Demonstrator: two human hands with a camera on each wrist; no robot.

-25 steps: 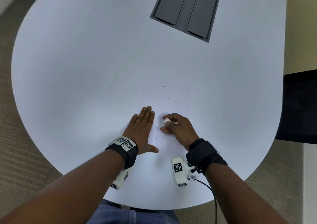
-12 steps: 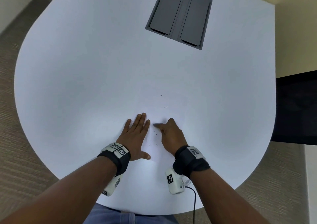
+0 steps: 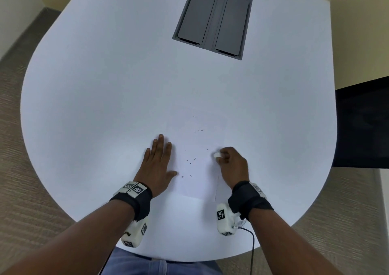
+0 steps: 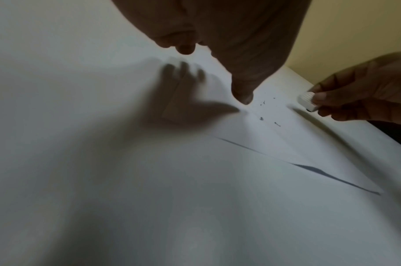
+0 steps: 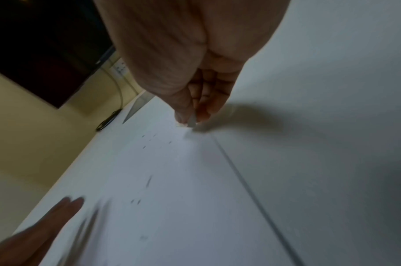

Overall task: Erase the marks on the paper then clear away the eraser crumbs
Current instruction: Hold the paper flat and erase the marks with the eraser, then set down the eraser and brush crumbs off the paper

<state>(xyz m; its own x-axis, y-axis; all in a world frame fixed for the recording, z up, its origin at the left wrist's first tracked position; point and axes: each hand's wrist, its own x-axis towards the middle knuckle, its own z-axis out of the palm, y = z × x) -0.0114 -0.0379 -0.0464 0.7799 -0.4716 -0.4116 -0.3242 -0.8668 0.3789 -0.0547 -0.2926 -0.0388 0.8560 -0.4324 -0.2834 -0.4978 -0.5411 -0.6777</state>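
Paper (image 3: 200,169) unlabelled, left hand (image 3: 157,163) flat on it, right hand (image 3: 232,163) pinching eraser (image 3: 216,154)

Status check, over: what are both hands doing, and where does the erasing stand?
Left hand flat, pinning paper. Right hand pinching eraser at paper's right edge. Dark crumbs scattered on sheet, not cleared. Nothing in the way.

A white paper sheet (image 3: 200,169) lies flat on the white table, low in the centre of the head view. Dark eraser crumbs (image 3: 192,160) (thin curled specks) are scattered across it. The small white eraser (image 3: 216,154) sits at the sheet's right edge, pinched in the right hand (image 3: 232,163).
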